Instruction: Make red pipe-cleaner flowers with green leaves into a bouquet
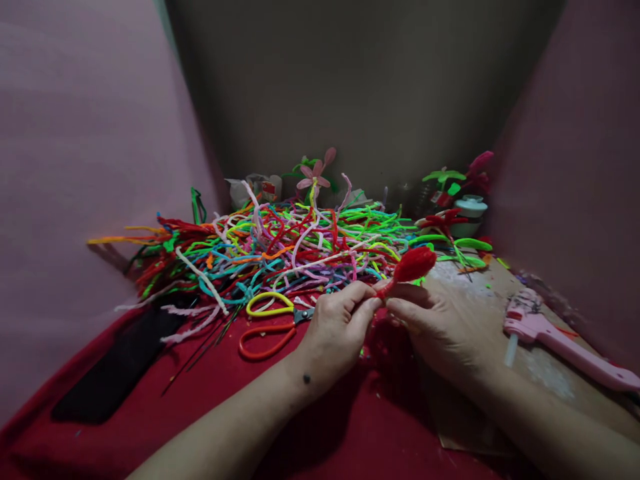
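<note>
A fuzzy red pipe-cleaner petal [414, 265] tilts up and to the right above my fingers. My left hand [345, 320] pinches its narrow lower end between thumb and forefinger. Close against it, my right hand [425, 320] also grips that lower end with thumb and fingertips; the exact contact is partly hidden by the fingers. Scissors [267, 333] with one yellow and one red handle loop lie just left of my left hand, their blades partly covered by it. Behind both hands spreads a large heap of colourful pipe cleaners [290, 240].
A pink hot glue gun [545, 327] rests on cardboard [465, 413] at the right. On the red cloth [210, 413] at the left lies a black phone-like slab [115, 367]. Finished pipe-cleaner flowers [313, 179] and a small white jar [471, 208] stand at the back, near the walls.
</note>
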A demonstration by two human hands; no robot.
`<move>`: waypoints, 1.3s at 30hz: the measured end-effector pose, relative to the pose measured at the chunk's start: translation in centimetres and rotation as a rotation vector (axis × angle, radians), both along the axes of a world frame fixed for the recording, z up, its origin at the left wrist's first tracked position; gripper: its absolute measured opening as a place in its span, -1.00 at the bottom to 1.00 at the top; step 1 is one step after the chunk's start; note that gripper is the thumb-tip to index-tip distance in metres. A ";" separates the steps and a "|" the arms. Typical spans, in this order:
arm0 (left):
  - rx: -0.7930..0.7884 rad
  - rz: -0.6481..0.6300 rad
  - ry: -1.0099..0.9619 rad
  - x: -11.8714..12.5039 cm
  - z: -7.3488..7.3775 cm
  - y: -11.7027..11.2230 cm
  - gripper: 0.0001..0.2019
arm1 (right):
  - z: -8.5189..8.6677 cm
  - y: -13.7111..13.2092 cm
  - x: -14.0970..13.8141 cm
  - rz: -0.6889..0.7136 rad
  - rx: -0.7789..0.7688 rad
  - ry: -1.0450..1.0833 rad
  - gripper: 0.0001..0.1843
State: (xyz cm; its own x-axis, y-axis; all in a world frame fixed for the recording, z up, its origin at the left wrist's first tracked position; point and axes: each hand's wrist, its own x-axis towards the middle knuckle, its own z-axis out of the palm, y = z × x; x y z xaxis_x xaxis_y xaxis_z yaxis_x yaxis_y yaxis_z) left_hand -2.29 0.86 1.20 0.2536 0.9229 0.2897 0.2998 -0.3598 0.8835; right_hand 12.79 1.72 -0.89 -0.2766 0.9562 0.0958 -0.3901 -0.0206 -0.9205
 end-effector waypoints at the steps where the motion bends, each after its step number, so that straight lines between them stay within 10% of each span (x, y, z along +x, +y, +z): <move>1: -0.051 -0.019 -0.043 0.0 0.0 0.0 -0.82 | 0.0 0.0 0.0 -0.014 0.003 -0.002 -0.82; 16: -0.864 -0.590 -0.702 -0.5 0.0 0.7 -0.89 | 0.1 0.0 0.0 0.107 -0.080 0.132 -0.91; 20: -0.698 -0.498 -0.487 -0.3 0.0 0.7 -0.85 | -0.3 0.2 0.0 0.040 -0.069 0.115 -0.95; 27: 0.369 -0.034 0.402 0.1 -1.6 -0.1 -0.78 | -1.1 0.4 0.0 -0.064 -0.028 0.013 -0.89; 31: 0.333 -0.012 0.343 0.1 -1.6 0.0 -0.79 | -1.2 0.4 -0.1 -0.049 -0.021 -0.015 -0.91; 39: -0.242 -0.148 -0.143 0.0 0.2 0.7 -0.78 | -1.2 0.6 0.2 0.029 -0.023 -0.016 -0.84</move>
